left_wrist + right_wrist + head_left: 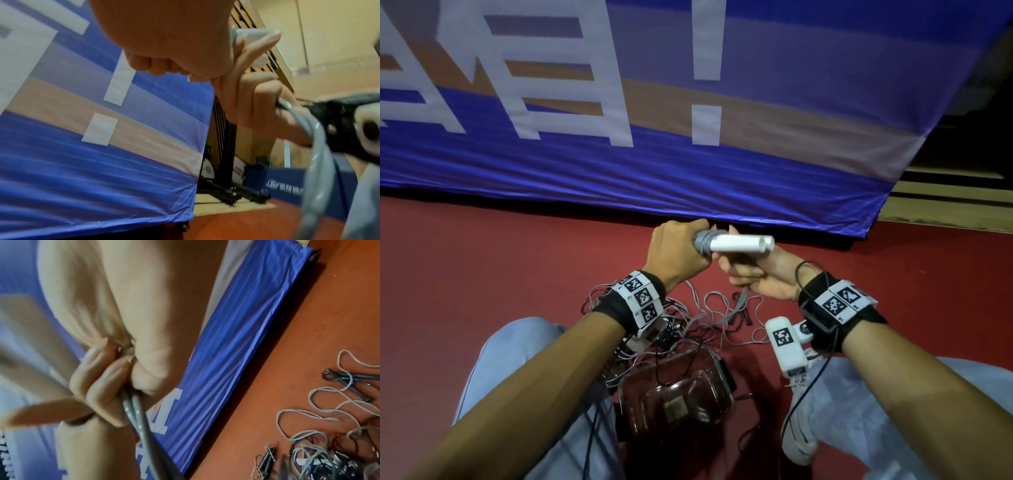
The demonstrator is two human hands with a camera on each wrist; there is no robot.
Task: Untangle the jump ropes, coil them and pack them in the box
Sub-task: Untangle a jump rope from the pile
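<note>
Both hands [717,263] grip the white handles [736,244] — grey cord [702,243] half hidden.

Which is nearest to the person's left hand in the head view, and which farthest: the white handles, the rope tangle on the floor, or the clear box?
1. white handles, gripped at the left hand.
2. rope tangle, on the floor below the wrists.
3. clear box, between the knees.

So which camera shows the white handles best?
The head view: both white handles lie side by side, held by both hands. The left wrist view catches only a blurred bit; the right wrist view shows none, only grey rope.
</note>
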